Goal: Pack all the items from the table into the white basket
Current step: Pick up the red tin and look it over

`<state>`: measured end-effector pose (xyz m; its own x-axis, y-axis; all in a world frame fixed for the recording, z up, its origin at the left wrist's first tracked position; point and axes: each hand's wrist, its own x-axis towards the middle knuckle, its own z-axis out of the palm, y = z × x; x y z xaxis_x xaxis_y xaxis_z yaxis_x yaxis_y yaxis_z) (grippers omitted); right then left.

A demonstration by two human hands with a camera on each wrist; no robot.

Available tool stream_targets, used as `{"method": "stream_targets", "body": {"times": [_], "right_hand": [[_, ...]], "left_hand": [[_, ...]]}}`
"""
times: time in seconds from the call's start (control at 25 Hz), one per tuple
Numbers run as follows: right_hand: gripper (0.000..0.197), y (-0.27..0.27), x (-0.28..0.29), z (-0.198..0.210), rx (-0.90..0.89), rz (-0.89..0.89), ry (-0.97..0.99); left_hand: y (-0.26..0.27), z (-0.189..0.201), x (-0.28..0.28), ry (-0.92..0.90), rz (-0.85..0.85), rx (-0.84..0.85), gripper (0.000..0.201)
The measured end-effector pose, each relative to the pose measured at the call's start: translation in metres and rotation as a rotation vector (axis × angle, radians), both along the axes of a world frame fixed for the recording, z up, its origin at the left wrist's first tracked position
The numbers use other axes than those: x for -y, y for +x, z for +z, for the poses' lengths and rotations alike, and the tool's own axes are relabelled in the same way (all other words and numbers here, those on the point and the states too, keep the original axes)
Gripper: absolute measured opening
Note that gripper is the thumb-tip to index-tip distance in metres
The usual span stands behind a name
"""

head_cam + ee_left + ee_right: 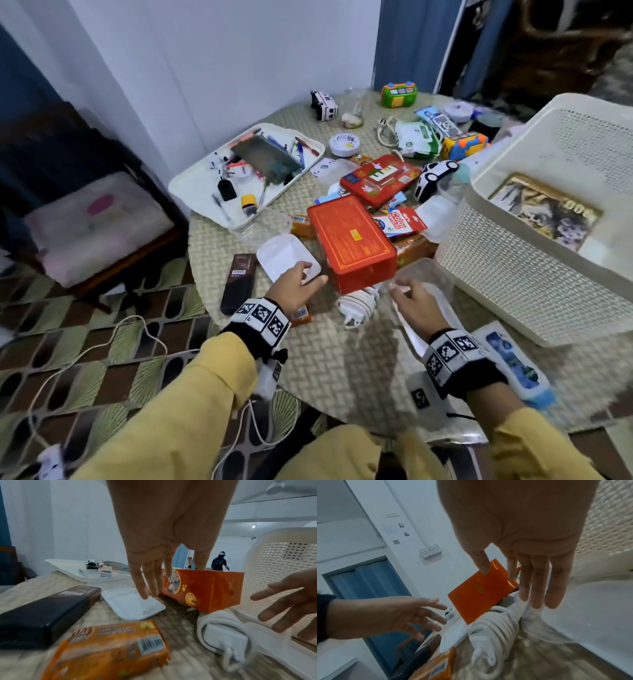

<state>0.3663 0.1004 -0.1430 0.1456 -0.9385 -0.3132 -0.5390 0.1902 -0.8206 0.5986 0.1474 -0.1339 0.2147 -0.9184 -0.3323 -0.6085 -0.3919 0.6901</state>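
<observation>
A round table (318, 349) with a woven herringbone mat is standing against a white wall, on a leaf-patterned floor, with a cushioned chair (92, 222) at 9 o'clock. The white basket (534, 274) is sitting at 3 o'clock on the table, already holding 1 picture box with an animal print (544, 212). A white tray (202, 185) of pens and small parts is lying at 11 o'clock. At the centre, the large orange-red tin (352, 240) is resting on the clutter, beside a red tin with piano keys (380, 178) and a pack reading "Color Pencils" (399, 221).

The left hand (296, 287) is hovering, fingers relaxed and holding nothing, at the tin's 8 o'clock corner, above a white plastic lid (284, 257). The right hand (416, 301) is likewise spread and grasping nothing, at the tin's 5 o'clock corner, over a clear container (428, 274). Between them a coiled white charger cable (358, 305) is lying.

The left wrist view is showing a gold medallion print on the tin's side, a black case (44, 615) and an orange snack packet with a barcode (109, 649). The right wrist view is showing 2 wall sockets (430, 551).
</observation>
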Motion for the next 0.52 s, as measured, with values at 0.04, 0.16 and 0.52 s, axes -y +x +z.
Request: {"method": "stream_targets", "body": {"times": [0.04,0.16,0.52], "right_hand": [[0.034,0.003,0.003,0.003,0.014,-0.025,-0.032],[0.038,0.015,0.016,0.007,0.07,-0.082,-0.086],[0.04,0.045,0.042,-0.001,0.057,-0.245,-0.047]], "left_hand": [[0.006,0.003,0.01,-0.025,0.007,0.02,0.061],[0.03,0.0,0.053,-0.127,-0.014,0.029,0.081],[0.069,-0.008,0.174,-0.069,-0.263,0.03,0.116]]}}
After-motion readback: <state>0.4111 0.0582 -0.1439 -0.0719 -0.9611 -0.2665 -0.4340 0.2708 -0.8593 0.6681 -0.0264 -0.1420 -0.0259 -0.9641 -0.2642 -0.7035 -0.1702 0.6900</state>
